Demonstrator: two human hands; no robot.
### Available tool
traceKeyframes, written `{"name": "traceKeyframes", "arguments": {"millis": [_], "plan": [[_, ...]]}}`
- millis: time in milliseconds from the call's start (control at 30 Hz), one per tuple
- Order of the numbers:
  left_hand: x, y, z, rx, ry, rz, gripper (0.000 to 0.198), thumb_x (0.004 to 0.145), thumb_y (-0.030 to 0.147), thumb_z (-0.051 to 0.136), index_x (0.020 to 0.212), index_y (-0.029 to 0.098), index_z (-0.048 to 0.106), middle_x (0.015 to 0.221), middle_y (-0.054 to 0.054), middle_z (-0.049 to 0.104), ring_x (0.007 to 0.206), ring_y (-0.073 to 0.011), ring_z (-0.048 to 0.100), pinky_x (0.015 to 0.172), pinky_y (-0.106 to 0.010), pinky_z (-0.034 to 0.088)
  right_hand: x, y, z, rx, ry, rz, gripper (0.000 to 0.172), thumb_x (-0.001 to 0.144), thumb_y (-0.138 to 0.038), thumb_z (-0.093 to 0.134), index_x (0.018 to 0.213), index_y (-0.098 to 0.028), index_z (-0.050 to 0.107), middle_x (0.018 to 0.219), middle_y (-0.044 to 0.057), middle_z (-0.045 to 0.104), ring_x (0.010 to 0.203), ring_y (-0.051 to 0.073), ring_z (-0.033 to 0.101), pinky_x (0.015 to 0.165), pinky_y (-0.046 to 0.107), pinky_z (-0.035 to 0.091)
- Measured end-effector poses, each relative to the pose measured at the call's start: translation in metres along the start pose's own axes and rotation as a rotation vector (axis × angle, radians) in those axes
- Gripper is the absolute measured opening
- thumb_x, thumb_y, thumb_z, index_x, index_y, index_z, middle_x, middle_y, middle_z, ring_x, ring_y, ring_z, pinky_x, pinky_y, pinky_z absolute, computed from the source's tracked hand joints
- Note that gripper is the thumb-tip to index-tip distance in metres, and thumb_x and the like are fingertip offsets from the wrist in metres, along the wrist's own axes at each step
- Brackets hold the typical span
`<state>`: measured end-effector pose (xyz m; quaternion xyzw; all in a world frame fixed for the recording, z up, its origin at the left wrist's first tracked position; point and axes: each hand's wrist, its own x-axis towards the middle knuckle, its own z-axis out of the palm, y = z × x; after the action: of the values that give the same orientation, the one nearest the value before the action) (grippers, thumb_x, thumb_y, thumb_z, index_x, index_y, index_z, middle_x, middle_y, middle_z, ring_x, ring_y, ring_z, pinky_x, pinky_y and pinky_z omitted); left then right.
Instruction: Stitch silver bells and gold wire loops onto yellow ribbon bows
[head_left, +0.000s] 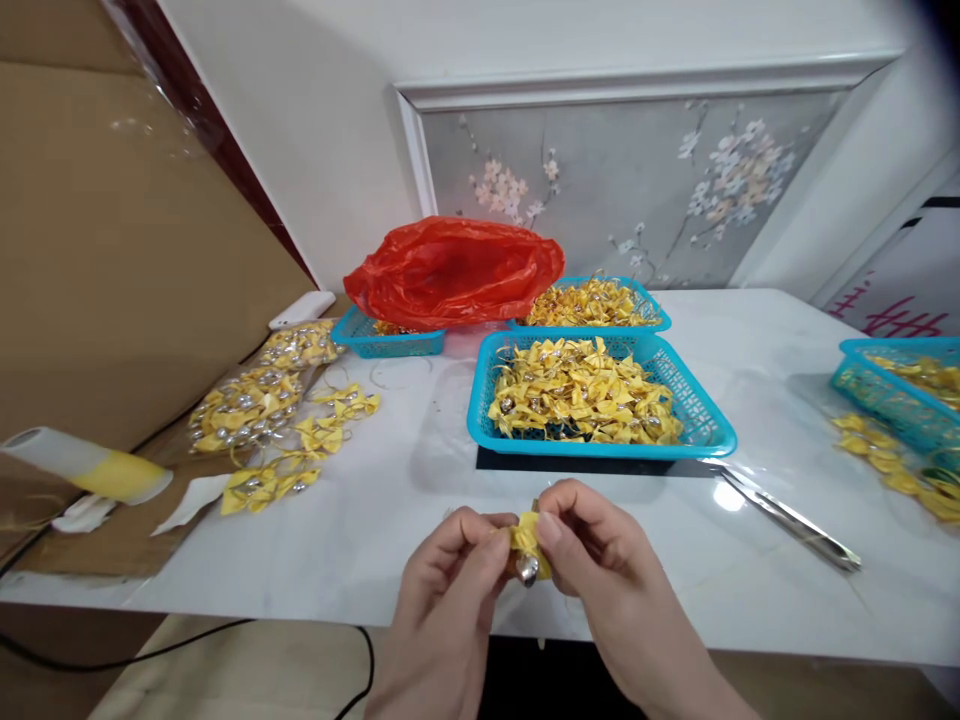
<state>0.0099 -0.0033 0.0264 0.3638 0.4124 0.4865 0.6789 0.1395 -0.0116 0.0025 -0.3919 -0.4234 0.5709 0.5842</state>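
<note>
Between my two hands, just above the front of the table, is a small yellow ribbon bow with a silver bell (527,568). My left hand (459,572) pinches its left side between thumb and fingers. On the other side, my right hand (592,545) grips the yellow ribbon with thumb and forefinger. The bell hangs at the lower end, facing me. Just beyond the hands stands a blue plastic basket (600,449) heaped with similar yellow bows and bells (589,390).
Behind are a red plastic bag (457,275) and further blue baskets (664,322). Metal tweezers (795,520) lie to the right. At left are bagged bows with bells (244,408), loose bows (270,480), a yellow-and-white roll (97,467) and cardboard (112,220). Another basket (877,395) stands far right.
</note>
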Motion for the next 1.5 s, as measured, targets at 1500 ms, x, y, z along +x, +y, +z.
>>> {"name": "traceKeyframes", "arguments": {"millis": [1500], "plan": [[-0.002, 0.011, -0.014, -0.22, 0.103, -0.009, 0.021, 0.078, 0.03, 0.08, 0.067, 0.016, 0.069, 0.07, 0.0, 0.066, 0.067, -0.0117, 0.059, 0.067, -0.022, 0.054, -0.006, -0.001, 0.025, -0.623, 0.141, -0.432, 0.009, 0.095, -0.022, 0.055, 0.09, -0.021, 0.063, 0.074, 0.001, 0.054, 0.052, 0.01, 0.045, 0.042, 0.024, 0.029]]}}
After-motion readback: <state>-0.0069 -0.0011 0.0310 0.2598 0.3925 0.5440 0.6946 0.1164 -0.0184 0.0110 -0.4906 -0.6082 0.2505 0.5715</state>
